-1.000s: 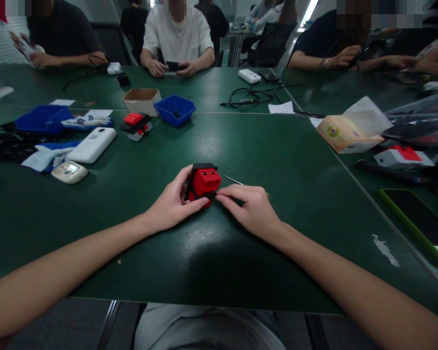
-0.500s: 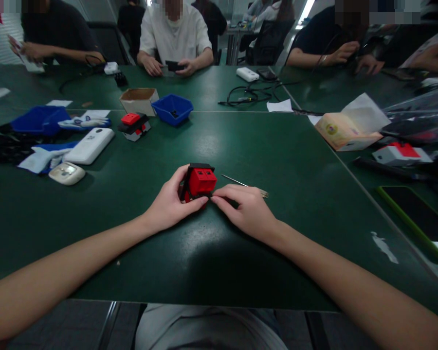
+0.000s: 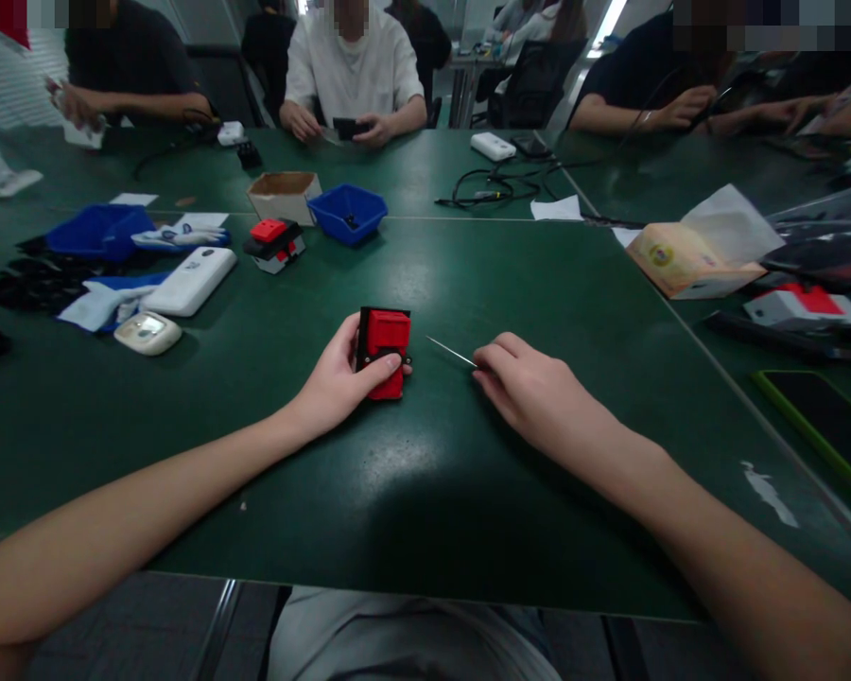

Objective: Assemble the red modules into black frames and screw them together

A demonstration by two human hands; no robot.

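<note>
My left hand (image 3: pixel 337 378) is closed around a red and black block (image 3: pixel 389 331), its thumb lying across the front of the part. To the right, my right hand (image 3: pixel 529 383) has its fingertips pinched at the handle end of a thin metal screwdriver (image 3: pixel 448 351). The thin shaft points up and left toward the block without touching it; the handle is hidden under the fingers. Both forearms rest over the green table (image 3: pixel 425 492).
Blue bins (image 3: pixel 347 214), a cardboard box (image 3: pixel 284 197), a red and grey device (image 3: pixel 275 246), a white power bank (image 3: pixel 191 282) and gloves lie left and ahead. A tissue box (image 3: pixel 687 260) and green-edged phone (image 3: pixel 815 416) are at right. People sit opposite.
My right hand has left the block and moved right onto the screwdriver. The block has been turned in my left hand, showing a different red face. The view has shifted slightly.
</note>
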